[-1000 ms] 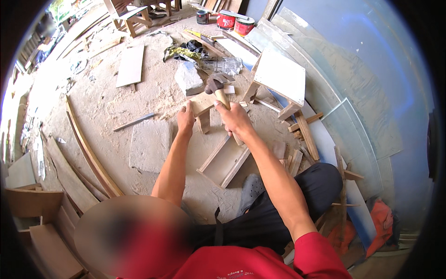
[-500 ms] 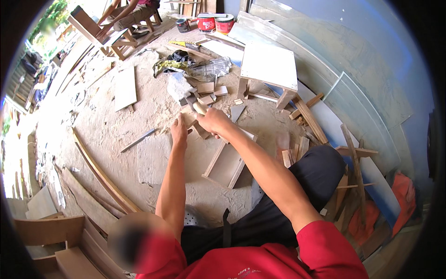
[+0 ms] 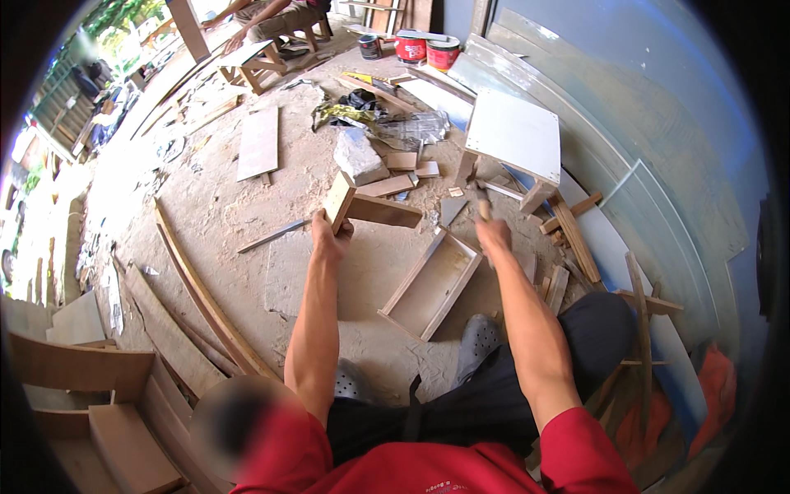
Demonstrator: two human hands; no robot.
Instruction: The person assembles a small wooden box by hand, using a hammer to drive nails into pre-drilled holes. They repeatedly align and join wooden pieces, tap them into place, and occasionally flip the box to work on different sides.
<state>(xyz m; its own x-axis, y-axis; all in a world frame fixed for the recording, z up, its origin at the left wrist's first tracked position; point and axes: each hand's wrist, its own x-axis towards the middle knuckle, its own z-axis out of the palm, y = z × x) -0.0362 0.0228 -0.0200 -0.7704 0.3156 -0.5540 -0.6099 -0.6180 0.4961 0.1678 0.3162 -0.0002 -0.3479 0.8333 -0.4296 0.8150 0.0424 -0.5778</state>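
Observation:
My left hand [image 3: 329,239] is closed round the lower end of a short wooden board [image 3: 338,200]. That board meets a longer wooden piece [image 3: 385,212] at a corner, and the pair forms an L above the floor. Off to the right, my right hand [image 3: 493,236] grips a hammer [image 3: 484,206] by its pale wooden handle, its dark head pointing away from me and apart from the boards. Between my forearms an open, shallow wooden drawer box [image 3: 401,290] lies on the floor. A long, thin metal tool [image 3: 274,236] rests left of my left hand.
A whitish stone block [image 3: 359,156] and several small wood blocks [image 3: 401,161] lie ahead. A white-topped stool [image 3: 514,128] stands right, near leaning glass sheets [image 3: 658,206]. Curved timber [image 3: 197,288] and a wooden frame [image 3: 82,366] are at left. Another person [image 3: 280,20] sits far off.
My right hand has swung the hammer away from the boards to the right. The left hand still holds the joined boards, now more fully visible. The whole view has shifted.

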